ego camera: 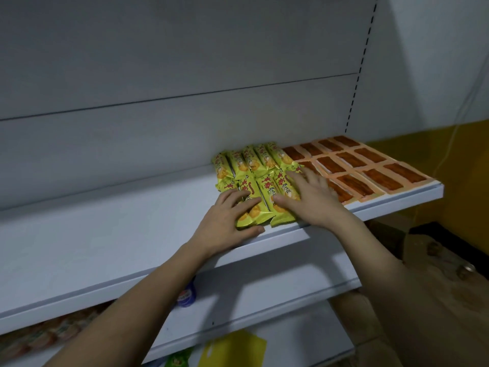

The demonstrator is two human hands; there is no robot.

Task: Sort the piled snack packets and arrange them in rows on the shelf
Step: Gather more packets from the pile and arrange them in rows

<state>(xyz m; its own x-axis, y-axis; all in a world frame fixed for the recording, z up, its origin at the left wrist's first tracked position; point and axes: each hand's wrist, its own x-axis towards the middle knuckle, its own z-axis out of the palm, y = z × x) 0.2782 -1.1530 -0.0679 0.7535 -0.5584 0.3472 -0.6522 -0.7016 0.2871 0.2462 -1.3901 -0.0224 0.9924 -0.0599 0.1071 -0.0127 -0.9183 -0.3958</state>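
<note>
My left hand (225,218) and right hand (309,200) lie flat, fingers straight, gripping nothing, pressing the front yellow packets (260,200) on the shelf (105,234) near its front lip. I judge squaring best done by even inward pressure, keeping clear of the orange packets (370,168) alongside.

1. The single head-worn view looked forward and slightly down at the shelf (111,250) from in front of its front edge.
2. It sat close: both forearms reached in from the bottom of the frame.
3. It faced the back panel (185,62), with the shelf's right end toward the right.
4. Lower shelves (264,295) showed beneath the front edge.
</note>
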